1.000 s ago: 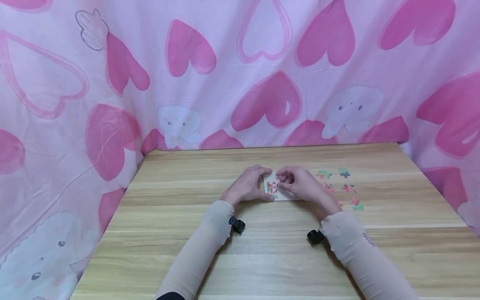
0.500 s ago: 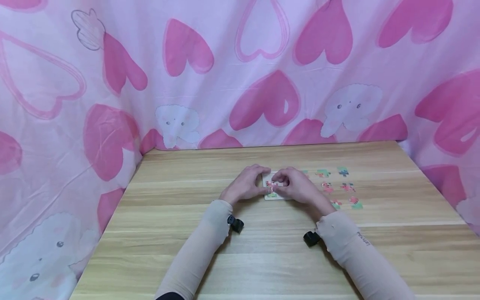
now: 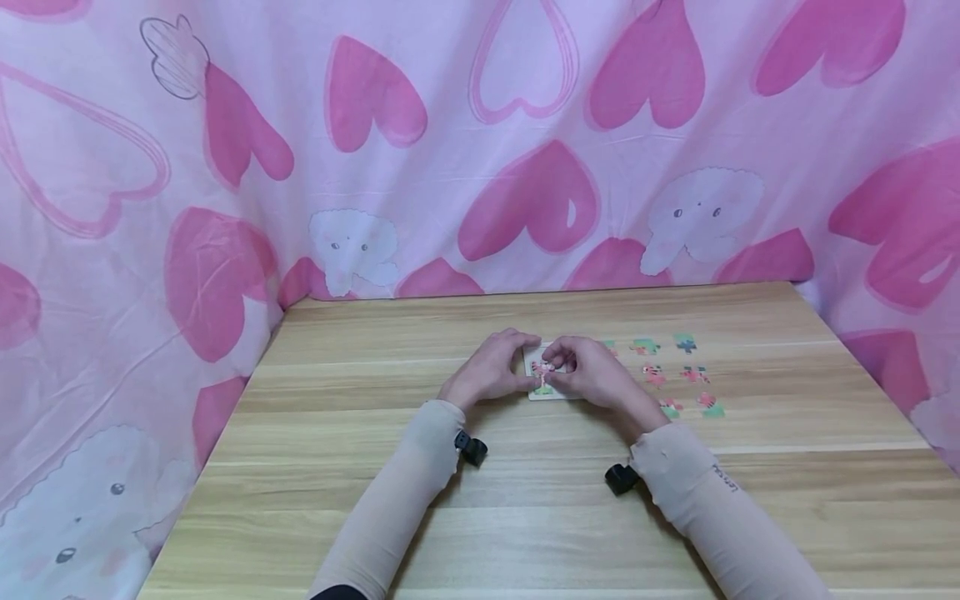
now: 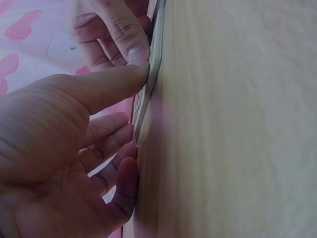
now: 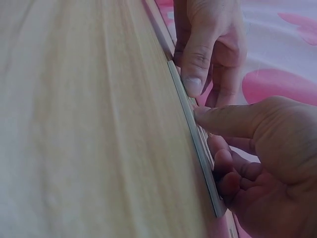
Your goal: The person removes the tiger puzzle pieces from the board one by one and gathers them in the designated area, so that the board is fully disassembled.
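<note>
A small white-edged puzzle board (image 3: 551, 396) lies flat on the wooden table, with colourful pieces (image 3: 541, 367) set in its left part. My left hand (image 3: 489, 368) grips the board's left end, thumb on the near side and fingers on the far side. My right hand (image 3: 600, 372) is over the board's right part, its thumb and curled fingers pinching a puzzle piece that they mostly hide. In the right wrist view, the board (image 5: 190, 126) shows edge-on beneath both thumbs, which are close together. The left wrist view shows the thumb (image 4: 116, 82) at the board's edge.
Several loose puzzle pieces (image 3: 654, 375) lie spread to the right of the board, some partly behind the right hand. The wooden table (image 3: 480, 525) reaches back to a pink curtain (image 3: 442, 167) with hearts. A small black camera sits on each wrist.
The right hand has moved slightly left and down onto the board, its thumb now closer to the left thumb. More loose pieces show behind it. The left hand keeps its hold.
</note>
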